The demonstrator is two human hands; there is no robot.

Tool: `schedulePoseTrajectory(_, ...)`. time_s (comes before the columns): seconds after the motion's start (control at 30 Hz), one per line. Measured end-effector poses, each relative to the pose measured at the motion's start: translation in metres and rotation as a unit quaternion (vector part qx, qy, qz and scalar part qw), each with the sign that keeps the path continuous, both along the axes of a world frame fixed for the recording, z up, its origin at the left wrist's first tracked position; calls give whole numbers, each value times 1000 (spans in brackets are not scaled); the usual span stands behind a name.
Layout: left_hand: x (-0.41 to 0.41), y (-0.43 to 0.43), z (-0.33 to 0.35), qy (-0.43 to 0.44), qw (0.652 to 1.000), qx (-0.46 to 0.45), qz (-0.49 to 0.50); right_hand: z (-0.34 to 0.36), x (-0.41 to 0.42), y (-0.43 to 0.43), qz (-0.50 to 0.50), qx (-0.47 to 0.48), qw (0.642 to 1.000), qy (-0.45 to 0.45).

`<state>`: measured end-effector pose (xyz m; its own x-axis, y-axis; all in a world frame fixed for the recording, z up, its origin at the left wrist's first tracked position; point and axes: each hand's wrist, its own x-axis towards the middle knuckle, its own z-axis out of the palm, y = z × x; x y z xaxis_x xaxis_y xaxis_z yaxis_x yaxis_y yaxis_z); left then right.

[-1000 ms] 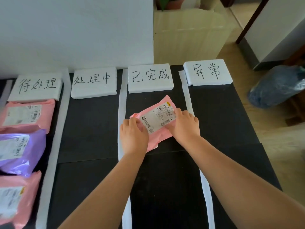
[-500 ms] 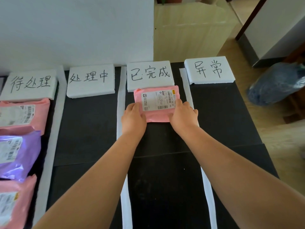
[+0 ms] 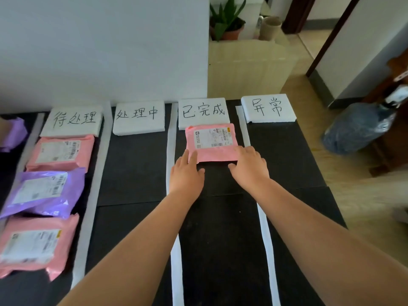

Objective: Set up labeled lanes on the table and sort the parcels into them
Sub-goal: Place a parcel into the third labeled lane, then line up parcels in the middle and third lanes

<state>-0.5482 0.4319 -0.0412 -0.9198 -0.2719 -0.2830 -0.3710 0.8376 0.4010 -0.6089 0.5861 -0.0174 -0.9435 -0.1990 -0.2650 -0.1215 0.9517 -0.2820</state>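
Black table (image 3: 136, 168), white strips (image 3: 171, 151) dividing lanes, four lettered signs (image 3: 138, 117) along far edge. First signed lane: three parcels (image 3: 42, 193) in column (pink, purple, pink). Third: one pink parcel (image 3: 212, 140) against its sign.

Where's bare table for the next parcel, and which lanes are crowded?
Bare: the whole second lane below the 处理中 sign, between the white strips; the far-right lane below the 异常 sign; the third lane's near half. Crowded: the left lane, three parcels in a row; the third lane's far end, holding the pink parcel.
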Motion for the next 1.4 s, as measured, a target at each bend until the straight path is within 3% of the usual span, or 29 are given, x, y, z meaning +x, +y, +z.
schedulePoseTrajectory(0.27,83,13,53,-15,997,-70,-1,43,74,5,79,30,996,1)
schedulePoseTrajectory(0.63,234,-6,68,-29,993,-43,102,61,183,-43,219,5,975,28)
schedulePoseTrajectory(1.0,381,-105,74,-11,967,-41,251,73,303,-153,337,-6,941,37)
schedulePoseTrajectory(1.17,488,-163,73,-34,956,-31,289,72,398,-221,365,-16,930,31)
schedulePoseTrajectory(1.4,626,-255,78,-1,936,-17,352,63,541,-320,419,-38,907,-5)
